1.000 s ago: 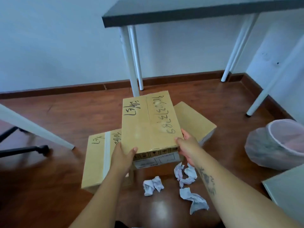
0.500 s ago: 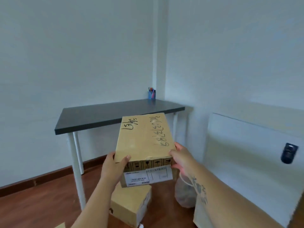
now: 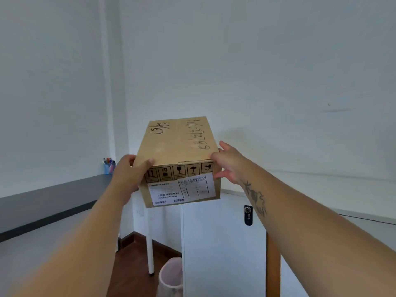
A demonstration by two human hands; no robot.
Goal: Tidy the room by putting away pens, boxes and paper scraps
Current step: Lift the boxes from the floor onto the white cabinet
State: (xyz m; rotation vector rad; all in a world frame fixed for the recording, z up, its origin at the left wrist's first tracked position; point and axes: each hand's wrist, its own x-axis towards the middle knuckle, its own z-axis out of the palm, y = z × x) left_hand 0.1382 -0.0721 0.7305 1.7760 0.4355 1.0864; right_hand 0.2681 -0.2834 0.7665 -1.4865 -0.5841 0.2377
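Cardboard box (image 3: 175,144) gripped between left hand (image 3: 128,174) and right hand (image 3: 228,163); grey desk (image 3: 53,198), pen cup (image 3: 109,167) left, bin (image 3: 171,277) below.

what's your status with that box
Left hand and right hand grip the cardboard box, held aloft. Nothing blocks it in view.

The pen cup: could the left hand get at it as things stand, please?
Probably not: the left hand grips the box; otherwise nothing blocks the pen cup on the desk.
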